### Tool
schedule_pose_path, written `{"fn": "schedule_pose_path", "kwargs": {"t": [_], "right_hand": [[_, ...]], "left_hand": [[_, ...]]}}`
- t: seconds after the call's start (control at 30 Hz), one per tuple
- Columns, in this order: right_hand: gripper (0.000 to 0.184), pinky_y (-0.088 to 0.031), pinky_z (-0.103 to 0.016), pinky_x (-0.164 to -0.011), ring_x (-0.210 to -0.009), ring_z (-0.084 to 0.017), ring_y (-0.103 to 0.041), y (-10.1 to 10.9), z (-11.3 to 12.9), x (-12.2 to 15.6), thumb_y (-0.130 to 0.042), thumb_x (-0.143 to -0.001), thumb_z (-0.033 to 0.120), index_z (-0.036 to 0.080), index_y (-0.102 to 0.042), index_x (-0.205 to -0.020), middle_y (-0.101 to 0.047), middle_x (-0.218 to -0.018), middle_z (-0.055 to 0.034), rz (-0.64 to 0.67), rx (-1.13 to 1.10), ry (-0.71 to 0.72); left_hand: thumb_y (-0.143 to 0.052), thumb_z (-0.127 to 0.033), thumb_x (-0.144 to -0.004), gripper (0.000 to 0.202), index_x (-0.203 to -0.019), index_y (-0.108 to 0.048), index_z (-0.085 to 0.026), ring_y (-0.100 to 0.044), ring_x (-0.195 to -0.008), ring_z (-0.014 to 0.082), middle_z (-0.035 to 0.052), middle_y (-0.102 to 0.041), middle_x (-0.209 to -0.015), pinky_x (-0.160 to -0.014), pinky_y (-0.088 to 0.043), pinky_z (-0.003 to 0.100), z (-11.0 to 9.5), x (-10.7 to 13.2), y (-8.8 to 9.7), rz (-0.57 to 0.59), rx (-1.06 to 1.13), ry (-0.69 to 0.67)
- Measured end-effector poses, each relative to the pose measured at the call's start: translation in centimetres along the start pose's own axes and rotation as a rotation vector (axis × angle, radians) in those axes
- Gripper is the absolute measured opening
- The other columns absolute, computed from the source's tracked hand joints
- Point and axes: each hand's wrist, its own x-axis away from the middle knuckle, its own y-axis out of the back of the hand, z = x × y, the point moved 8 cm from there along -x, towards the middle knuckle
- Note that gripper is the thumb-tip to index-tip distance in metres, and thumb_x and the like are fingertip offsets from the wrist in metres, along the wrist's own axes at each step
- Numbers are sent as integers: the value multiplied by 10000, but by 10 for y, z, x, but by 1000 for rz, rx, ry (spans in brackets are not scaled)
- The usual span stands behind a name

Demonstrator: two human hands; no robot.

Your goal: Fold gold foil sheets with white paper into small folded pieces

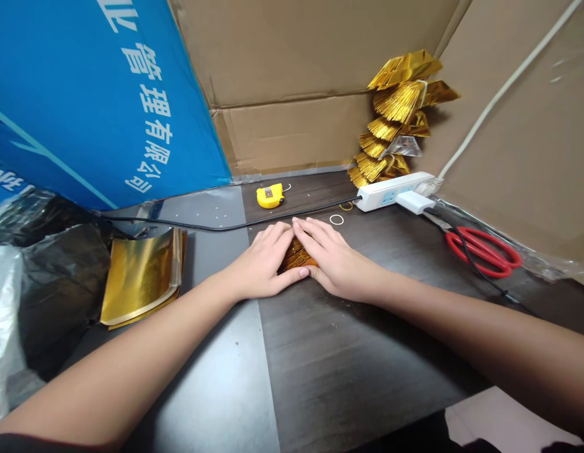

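A bundle of pleated gold foil (298,254) lies on the dark tabletop, mostly covered by both hands. My left hand (266,261) grips its left side, thumb along the near edge and fingers over the far end. From the other side my right hand (336,261) closes around it, and the two thumbs and fingertips meet. Just beyond the right fingers rests a white rubber band (336,219), with a yellowish band (346,206) behind it. To the left is a stack of gold foil sheets (139,277).
Folded gold foil bundles (395,104) are piled at the back right. A yellow tape measure (269,195), a black cable (211,226), a white power strip (390,189) and red-handled scissors (483,251) lie around the hands. Black plastic (60,283) sits at left; cardboard (292,135) stands behind.
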Motion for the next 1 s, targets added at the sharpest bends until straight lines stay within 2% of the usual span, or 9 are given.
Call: {"fn": "schedule_pose_path", "kwargs": {"t": [0.13, 0.27, 0.37, 0.47, 0.53, 0.63, 0.8, 1.0], "right_hand": [[660, -364, -632, -1157, -1474, -412, -259, -1, -4, -1, -460, -1019, 274, 50, -202, -1583, -240, -1610, -291, 39, 33, -10], [669, -404, -645, -1109, -1393, -416, -358, -1, -7, -3, -500, -1011, 315, 27, -262, -1567, -308, -1576, -300, 58, 90, -4], [692, -394, -633, -1118, -1383, -403, -370, -1, -9, -4, -543, -991, 298, 39, -272, -1573, -351, -1553, -290, 54, 71, 13], [776, -378, -627, -1131, -1396, -383, -367, 0, -14, -5, -588, -978, 346, 94, -211, -1607, -373, -1543, -269, 59, -1, 32], [901, -368, -640, -1130, -1405, -382, -362, 1, -18, -5, -613, -955, 481, 141, -123, -1631, -371, -1543, -255, 73, -63, 53], [1083, -361, -653, -1123, -1407, -389, -355, 4, -25, -4, -625, -890, 640, 166, -3, -1639, -363, -1536, -256, 79, -170, 89], [1116, -404, -580, -1110, -1349, -350, -428, 10, -39, 1, -666, -901, 563, 133, 62, -1631, -417, -1473, -254, 109, -278, 73], [1045, -408, -572, -1086, -1263, -325, -470, 14, -46, 2, -685, -898, 500, 123, -47, -1635, -493, -1380, -218, 146, -276, 90]], "left_hand": [[-424, -684, -954, 775, -1468, -355, -108, -489, -1229, 331, 197, -495, -1316, -1060, -448, 560, 1, 0, -2, 47, -28, 7], [-390, -668, -970, 790, -1480, -338, -67, -479, -1249, 342, 213, -484, -1329, -1074, -436, 555, 2, 1, -6, 90, -59, 19], [-342, -632, -994, 784, -1533, -257, -69, -444, -1311, 370, 235, -437, -1415, -1098, -407, 581, 2, 2, -10, 93, -103, 70], [-312, -592, -1009, 767, -1551, -215, -58, -435, -1328, 384, 250, -423, -1443, -1105, -390, 599, 3, 3, -14, 101, -133, 123], [-311, -561, -1016, 748, -1558, -206, -57, -421, -1351, 381, 253, -415, -1457, -1114, -383, 592, 4, 4, -16, 110, -139, 135], [-329, -553, -1012, 785, -1596, -102, -80, -384, -1397, 382, 252, -374, -1504, -1133, -363, 595, 6, 4, -16, 101, -137, 130], [-328, -559, -1011, 835, -1610, 11, -88, -361, -1422, 391, 262, -328, -1537, -1139, -352, 604, 10, 6, -19, 130, -165, 117], [-327, -560, -1019, 832, -1614, 64, -131, -344, -1450, 386, 255, -307, -1555, -1152, -344, 608, 10, 6, -18, 137, -167, 100]]}}
